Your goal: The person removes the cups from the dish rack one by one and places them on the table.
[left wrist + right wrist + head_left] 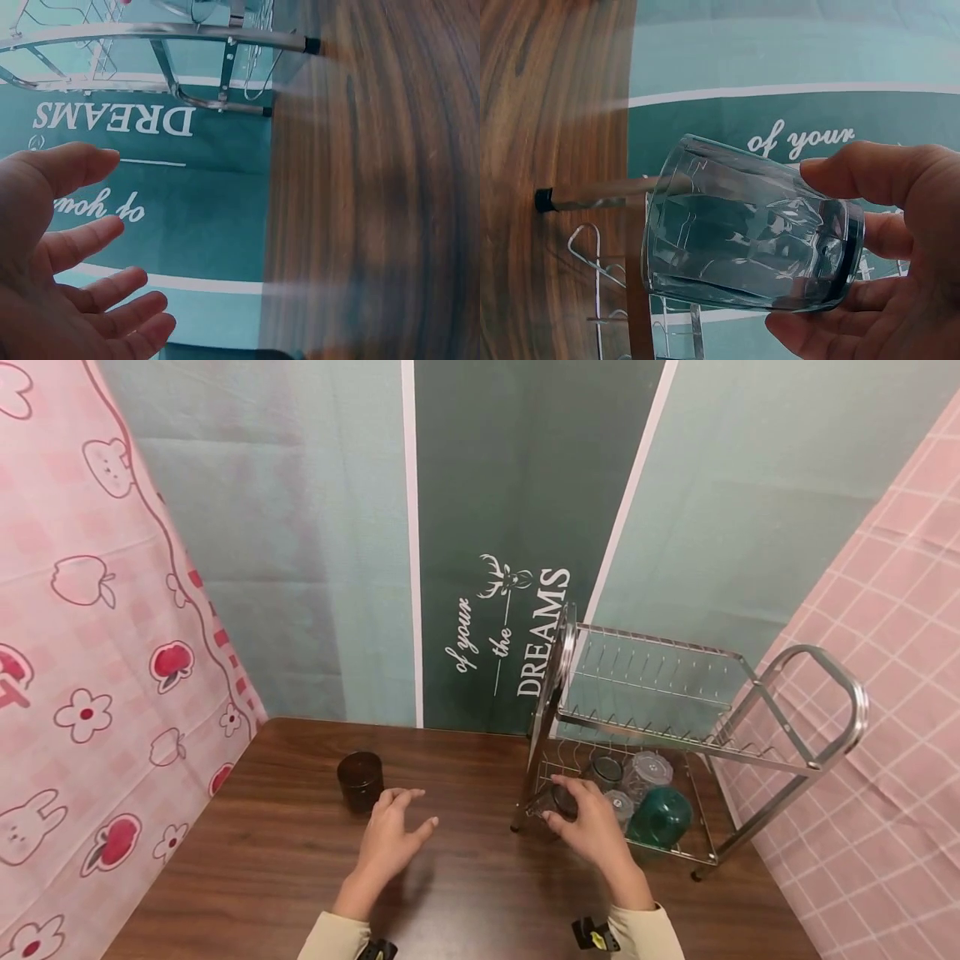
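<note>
My right hand (592,827) holds a clear drinking glass (742,232) by its base end, thumb on one side and fingers on the other. The glass is tipped, its mouth pointing down toward the wooden table, at the left front corner of a metal dish rack (645,722). My left hand (393,835) is over the table, fingers spread and holding nothing in the left wrist view. Just beyond it stands a dark brown cup (360,781); whether they touch I cannot tell.
On the rack's lower shelf sit a dark glass (606,770), a scalloped clear glass (651,768), a small clear glass (619,808) and a teal glass (662,818). The rack's upper tier (652,685) overhangs them. Cloth walls enclose the wooden table (262,860).
</note>
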Action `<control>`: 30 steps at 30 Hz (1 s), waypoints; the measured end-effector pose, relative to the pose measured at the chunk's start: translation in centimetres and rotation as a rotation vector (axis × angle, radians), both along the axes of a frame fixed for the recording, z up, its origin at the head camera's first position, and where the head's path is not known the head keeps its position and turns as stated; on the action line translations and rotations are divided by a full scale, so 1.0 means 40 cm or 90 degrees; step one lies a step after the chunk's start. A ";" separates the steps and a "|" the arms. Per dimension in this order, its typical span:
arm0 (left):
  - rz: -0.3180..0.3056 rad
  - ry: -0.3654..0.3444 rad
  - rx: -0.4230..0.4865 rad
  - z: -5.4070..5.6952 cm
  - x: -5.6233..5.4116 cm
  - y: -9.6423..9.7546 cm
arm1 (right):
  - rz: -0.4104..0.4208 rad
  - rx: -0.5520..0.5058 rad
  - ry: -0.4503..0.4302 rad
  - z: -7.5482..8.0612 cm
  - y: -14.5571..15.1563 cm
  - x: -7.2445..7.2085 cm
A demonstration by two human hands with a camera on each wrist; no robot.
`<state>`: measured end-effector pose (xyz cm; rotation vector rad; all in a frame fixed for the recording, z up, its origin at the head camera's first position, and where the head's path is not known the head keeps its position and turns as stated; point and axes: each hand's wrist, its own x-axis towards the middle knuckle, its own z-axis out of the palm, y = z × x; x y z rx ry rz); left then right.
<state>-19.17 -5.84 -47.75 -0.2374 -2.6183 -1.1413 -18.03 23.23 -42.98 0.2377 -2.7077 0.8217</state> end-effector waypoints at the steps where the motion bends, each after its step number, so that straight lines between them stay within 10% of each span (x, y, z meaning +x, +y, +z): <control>1: -0.003 0.003 0.006 -0.003 0.000 0.004 | 0.004 -0.002 0.001 -0.001 -0.002 0.002; 30: -0.122 -0.008 0.273 -0.069 0.015 0.085 | 0.032 -0.493 -0.035 -0.122 -0.118 0.032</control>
